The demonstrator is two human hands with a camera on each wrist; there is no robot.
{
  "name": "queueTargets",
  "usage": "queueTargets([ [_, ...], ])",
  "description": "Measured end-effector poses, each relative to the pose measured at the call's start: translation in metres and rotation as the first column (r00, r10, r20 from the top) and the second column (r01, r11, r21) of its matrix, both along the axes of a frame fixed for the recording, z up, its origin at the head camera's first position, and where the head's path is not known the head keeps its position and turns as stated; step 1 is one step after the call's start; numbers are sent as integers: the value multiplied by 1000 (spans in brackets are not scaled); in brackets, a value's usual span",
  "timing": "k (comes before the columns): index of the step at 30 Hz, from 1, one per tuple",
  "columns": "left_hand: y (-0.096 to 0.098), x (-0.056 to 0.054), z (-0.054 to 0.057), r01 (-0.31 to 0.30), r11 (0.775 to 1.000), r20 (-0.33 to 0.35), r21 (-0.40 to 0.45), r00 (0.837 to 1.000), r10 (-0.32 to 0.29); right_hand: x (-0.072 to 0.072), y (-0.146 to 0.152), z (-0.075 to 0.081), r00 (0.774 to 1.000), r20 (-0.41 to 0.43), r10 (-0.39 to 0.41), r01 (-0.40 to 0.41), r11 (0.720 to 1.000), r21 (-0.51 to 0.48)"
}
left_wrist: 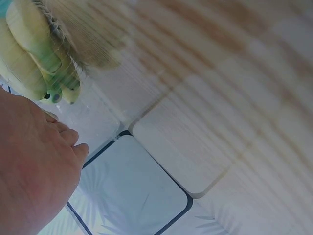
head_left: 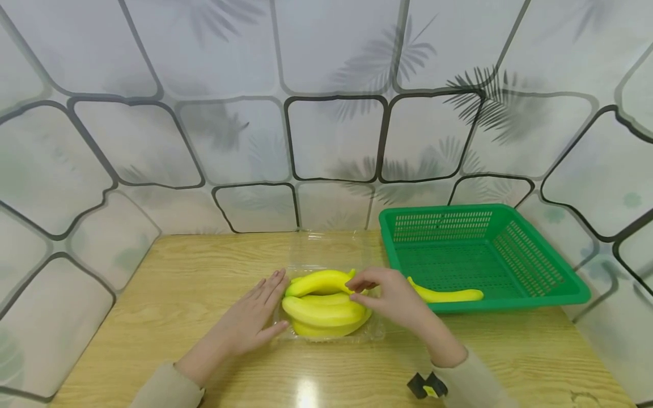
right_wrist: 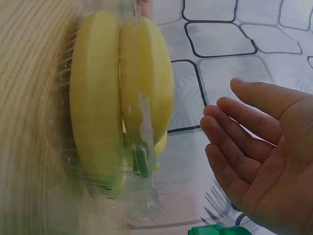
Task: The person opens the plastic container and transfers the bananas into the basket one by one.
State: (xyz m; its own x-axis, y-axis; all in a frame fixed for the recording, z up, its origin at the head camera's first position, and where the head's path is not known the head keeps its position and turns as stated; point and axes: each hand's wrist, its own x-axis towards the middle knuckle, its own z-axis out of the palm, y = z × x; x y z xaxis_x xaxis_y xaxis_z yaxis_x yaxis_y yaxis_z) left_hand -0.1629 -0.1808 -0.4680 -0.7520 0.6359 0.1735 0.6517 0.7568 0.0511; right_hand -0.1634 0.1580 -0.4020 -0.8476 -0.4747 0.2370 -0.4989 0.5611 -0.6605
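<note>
Bananas (head_left: 326,311) lie side by side between the person's two hands, several of them packed into a clear plastic box (head_left: 378,331). From where I stand, the left hand (head_left: 253,314) is at one end of them, its fingers straight and close together, reaching along the left side of the box, while its thumb sticks out apart toward the front corner. Those fingertips are right at the box's edge, though I cannot tell how firmly they press it.

At the other end, the right hand (head_left: 395,297) is held over the fruit with its fingers loosely bent and the thumb standing apart from them. The right wrist view shows a gap between these curved fingers and the bananas beside them. Just beyond both sets of fingertips, the box's transparent lid (head_left: 329,249) is folded back and open. By the left fingers, in the left wrist view, the banana ends turn green, with dark tips.

To the right of the right fingers sits a green basket (head_left: 515,305), its sides slotted, and in it one more banana (head_left: 451,296) lies along the near wall, close behind that hand. Under the hands runs a wood-grained table (head_left: 194,277); well past the fingertips rises a pale wall covering (head_left: 336,141) with dark outlines and grey leaves. Beige sleeves (head_left: 165,388) cover both forearms.
</note>
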Motion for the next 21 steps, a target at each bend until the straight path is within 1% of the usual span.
queueTargets([
  [8, 0, -1, 0, 0, 1000, 11, 5, 1000, 0, -2, -5, -6, 999, -12, 31, -31, 999, 14],
  [17, -1, -1, 0, 4, 1000, 5, 6, 1000, -4, -1, -10, -14, 999, 29, 31, -32, 998, 45],
  [21, -1, -1, -1, 1, 1000, 10, 8, 1000, -1, -1, -12, -18, 999, 29, 32, -34, 998, 61],
])
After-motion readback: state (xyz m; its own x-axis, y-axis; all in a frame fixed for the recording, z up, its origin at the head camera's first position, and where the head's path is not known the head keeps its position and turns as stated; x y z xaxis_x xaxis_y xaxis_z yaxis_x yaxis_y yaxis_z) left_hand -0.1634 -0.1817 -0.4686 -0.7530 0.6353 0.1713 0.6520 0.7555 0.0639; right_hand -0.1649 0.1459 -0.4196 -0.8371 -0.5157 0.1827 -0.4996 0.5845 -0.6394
